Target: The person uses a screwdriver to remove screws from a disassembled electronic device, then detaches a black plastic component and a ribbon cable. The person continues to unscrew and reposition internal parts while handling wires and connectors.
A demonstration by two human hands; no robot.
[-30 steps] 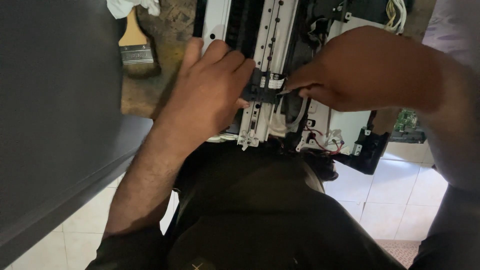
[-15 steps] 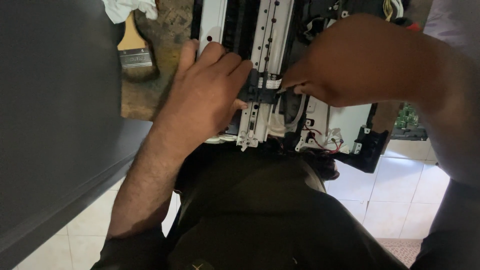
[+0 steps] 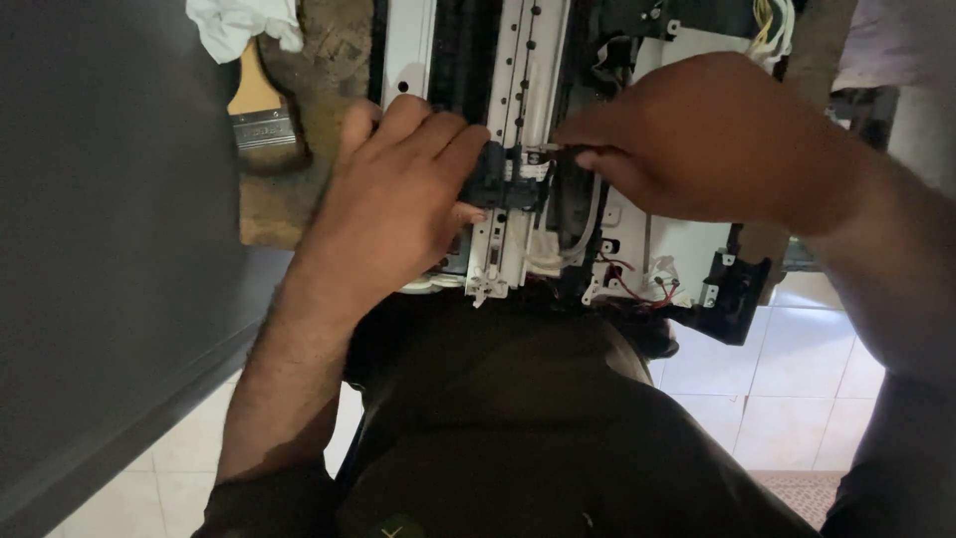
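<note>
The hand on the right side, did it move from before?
Yes. The right hand has slid left along the white metal rail, so its fingertips now reach the small black part that the left hand holds.

Paintbrush (image 3: 261,118) with pale wooden handle and metal ferrule lies on the brown worktop (image 3: 329,70) near its left edge, bristles toward the near edge. White crumpled cloth (image 3: 242,24) at the far left corner, overlapping the brush handle's end. Large dark grey panel (image 3: 110,249) fills the left side, just beside the worktop's left edge. Pale floor tiles (image 3: 797,389) show below the near edge, at right and lower left. Yellow-and-white wire bundle (image 3: 775,25) at the far edge, right.
</note>
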